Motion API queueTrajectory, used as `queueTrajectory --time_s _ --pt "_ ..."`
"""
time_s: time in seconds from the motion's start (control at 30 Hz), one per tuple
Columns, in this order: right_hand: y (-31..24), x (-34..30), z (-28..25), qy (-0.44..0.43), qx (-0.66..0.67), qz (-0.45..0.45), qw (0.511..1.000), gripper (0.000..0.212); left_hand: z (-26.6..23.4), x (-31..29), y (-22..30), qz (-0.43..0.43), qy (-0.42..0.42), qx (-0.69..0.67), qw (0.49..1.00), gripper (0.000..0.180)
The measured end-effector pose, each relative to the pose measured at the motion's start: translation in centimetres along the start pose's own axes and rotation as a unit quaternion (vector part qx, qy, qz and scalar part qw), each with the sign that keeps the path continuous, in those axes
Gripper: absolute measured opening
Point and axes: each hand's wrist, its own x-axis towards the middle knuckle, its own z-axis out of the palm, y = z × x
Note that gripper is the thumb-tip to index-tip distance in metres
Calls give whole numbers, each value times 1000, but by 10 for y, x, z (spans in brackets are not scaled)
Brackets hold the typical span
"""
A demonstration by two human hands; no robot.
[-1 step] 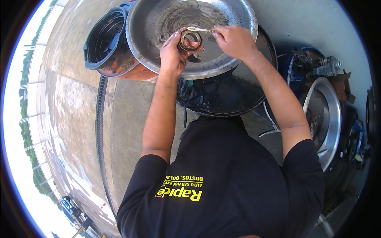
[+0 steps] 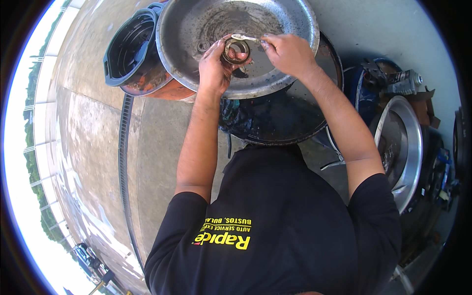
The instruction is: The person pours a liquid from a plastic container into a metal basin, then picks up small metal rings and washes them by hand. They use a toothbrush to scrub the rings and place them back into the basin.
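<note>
We see the left hand [image 2: 215, 66] closed around a round metal ring [image 2: 237, 50], holding it over the big metal pan [image 2: 196, 29]. The right hand [image 2: 290, 53] pinches a small brush [image 2: 244, 37] between its fingertips, the bristle end lying on the ring's top edge. The ring looks like a bearing, though the view is too small for us to be sure. A smaller ring [image 2: 203, 46] lies in the pan just left of the left hand. The pan rests on a dark drum [image 2: 290, 118], with a black bucket [image 2: 130, 46] beside it.
</note>
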Motion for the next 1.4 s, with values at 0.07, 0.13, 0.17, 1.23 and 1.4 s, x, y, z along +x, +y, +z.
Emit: queueTrajectory --time_s 0.07,0.13,0.17,1.23,1.4 --pt "-8 -5 6 -12 16 29 999 28 3 1 -1 5 20 4 1000 40" --pt "-21 -5 9 -25 41 56 997 28 -5 10 -5 5 20 8 1000 48" --pt "-26 -5 12 -12 31 43 998 28 -9 14 -6 0 20 1 1000 51" --pt "3 31 3 -241 -50 201 948 29 -17 12 -10 -4 132 7 991 39" --pt "-58 4 0 -144 75 162 973 28 -13 18 -15 3 128 -2 992 39"
